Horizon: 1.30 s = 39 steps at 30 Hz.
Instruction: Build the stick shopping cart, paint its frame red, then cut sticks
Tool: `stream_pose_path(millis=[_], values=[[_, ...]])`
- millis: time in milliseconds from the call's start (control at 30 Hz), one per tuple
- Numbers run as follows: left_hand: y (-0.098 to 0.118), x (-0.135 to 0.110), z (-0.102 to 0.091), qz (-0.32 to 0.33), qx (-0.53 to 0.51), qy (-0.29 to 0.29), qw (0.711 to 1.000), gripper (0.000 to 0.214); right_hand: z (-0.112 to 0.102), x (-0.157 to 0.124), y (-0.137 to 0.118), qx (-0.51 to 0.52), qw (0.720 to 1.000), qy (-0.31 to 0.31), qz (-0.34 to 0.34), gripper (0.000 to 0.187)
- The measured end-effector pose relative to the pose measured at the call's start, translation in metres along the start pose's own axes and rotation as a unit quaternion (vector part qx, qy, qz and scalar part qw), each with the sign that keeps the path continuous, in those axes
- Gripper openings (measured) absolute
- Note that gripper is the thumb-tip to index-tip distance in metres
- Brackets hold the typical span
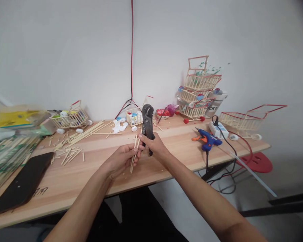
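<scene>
My left hand [120,158] is closed around a few thin wooden sticks [132,164], which slant upward above the middle of the table. Beside it, my right hand [156,146] grips a black hand cutter [147,121] whose hooked head points up and away from me. My right thumb tip is close to the upper ends of the sticks, and the two hands nearly touch. Cut short sticks [70,155] and a heap of longer sticks [91,130] lie on the wooden table [96,178] to the left.
Small stick-built carts stand along the wall: one at left [72,118], a stack [198,92] and another at right [244,120]. A blue glue gun [209,140] sits by a white power adapter [218,130] with cords. A black phone-like slab [21,183] and bagged sticks [12,158] occupy the left.
</scene>
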<state>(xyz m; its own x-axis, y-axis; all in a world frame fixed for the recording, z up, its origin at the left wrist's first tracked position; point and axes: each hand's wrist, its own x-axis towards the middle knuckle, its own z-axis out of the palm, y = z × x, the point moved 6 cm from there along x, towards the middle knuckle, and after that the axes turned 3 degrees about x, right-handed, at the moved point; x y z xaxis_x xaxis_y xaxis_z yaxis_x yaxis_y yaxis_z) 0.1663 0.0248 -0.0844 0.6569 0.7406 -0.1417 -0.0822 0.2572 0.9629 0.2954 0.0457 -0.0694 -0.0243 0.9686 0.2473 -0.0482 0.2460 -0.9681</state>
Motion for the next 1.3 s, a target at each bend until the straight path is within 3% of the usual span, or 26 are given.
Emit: stream_pose_path(millis=[200, 567, 667, 833, 933, 1167, 1300], values=[[-0.001, 0.002, 0.004, -0.016, 0.021, -0.022, 0.999, 0.043, 0.000, -0.003, -0.002, -0.040, 0.999, 0.005, 0.020, 0.035], [0.010, 0.003, -0.001, 0.089, 0.083, 0.017, 0.992, 0.034, 0.004, -0.001, -0.028, -0.155, 0.984, -0.008, -0.090, 0.029], [0.014, -0.005, -0.007, 0.111, 0.131, 0.032, 0.985, 0.032, 0.016, 0.001, -0.049, -0.239, 0.959, -0.048, -0.143, 0.025], [0.019, -0.020, -0.017, 0.158, 0.198, 0.085, 0.964, 0.032, 0.047, -0.003, -0.070, -0.388, 0.884, -0.156, -0.210, 0.009], [0.013, -0.023, -0.018, 0.161, 0.221, 0.099, 0.957, 0.031, 0.054, -0.011, -0.076, -0.410, 0.864, -0.165, -0.242, 0.008], [0.013, -0.024, -0.006, 0.181, 0.310, 0.089, 0.929, 0.025, 0.041, -0.024, -0.082, -0.385, 0.884, -0.150, -0.217, 0.014], [0.020, -0.024, -0.009, 0.178, 0.328, 0.115, 0.921, 0.025, 0.038, -0.019, -0.081, -0.368, 0.890, -0.131, -0.234, 0.014]])
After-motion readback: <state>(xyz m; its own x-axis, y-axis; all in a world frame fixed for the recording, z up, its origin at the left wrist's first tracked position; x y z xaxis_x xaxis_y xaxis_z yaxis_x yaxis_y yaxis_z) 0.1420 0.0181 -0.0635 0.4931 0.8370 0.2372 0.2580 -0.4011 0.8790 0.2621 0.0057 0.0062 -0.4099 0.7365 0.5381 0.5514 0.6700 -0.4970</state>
